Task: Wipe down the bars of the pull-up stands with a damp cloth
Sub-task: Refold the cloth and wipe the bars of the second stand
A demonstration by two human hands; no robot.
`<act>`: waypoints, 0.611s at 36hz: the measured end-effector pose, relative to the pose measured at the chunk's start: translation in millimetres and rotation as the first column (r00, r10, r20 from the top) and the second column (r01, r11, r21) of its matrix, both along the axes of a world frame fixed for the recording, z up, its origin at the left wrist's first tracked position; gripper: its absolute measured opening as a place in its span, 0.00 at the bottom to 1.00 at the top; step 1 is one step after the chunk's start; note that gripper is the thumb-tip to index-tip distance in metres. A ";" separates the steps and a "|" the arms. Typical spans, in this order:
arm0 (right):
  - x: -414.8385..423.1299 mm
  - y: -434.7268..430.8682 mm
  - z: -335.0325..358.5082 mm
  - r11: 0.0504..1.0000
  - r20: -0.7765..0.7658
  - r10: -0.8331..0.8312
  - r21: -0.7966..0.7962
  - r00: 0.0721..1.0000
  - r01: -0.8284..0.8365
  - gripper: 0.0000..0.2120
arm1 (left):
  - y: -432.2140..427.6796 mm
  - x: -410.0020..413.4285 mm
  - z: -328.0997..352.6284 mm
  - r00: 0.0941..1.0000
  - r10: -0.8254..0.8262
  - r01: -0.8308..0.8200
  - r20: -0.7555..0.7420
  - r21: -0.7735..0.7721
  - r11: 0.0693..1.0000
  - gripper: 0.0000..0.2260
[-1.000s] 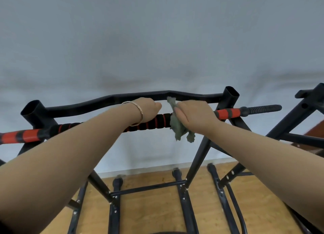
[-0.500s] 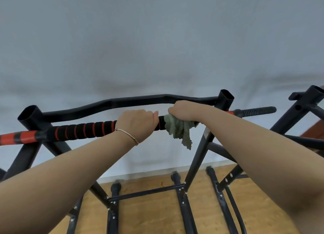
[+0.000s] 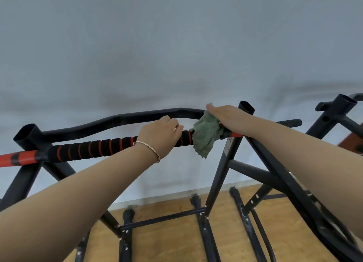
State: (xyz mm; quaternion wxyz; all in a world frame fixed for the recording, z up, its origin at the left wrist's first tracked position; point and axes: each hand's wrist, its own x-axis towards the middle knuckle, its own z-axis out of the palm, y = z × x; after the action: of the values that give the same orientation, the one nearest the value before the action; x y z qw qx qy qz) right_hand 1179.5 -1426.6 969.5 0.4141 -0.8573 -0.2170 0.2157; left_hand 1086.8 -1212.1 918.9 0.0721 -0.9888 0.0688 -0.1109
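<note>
One right hand (image 3: pixel 225 114), now flat

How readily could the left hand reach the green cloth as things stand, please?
Probably yes: the left hand grips the bar right beside the cloth, with nothing between them.

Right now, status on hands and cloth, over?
Left hand grips the padded bar. Right hand flat on the green cloth, draped over the bar by the upright. Nothing else on the bar.
</note>
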 end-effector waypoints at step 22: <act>4.3 -32.3 10.7 0.986 0.159 0.166 -0.053 0.973 -0.159 0.18 | -61.4 7.1 6.7 0.990 0.014 0.095 0.139 -0.745 0.661 0.03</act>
State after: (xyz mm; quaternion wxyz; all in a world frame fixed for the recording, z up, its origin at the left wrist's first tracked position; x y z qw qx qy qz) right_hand 1183.9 -1458.9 980.2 0.3586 -0.8595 -0.3153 0.1823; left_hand 1093.9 -1273.5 925.6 -0.3391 -0.9194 0.0341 -0.1963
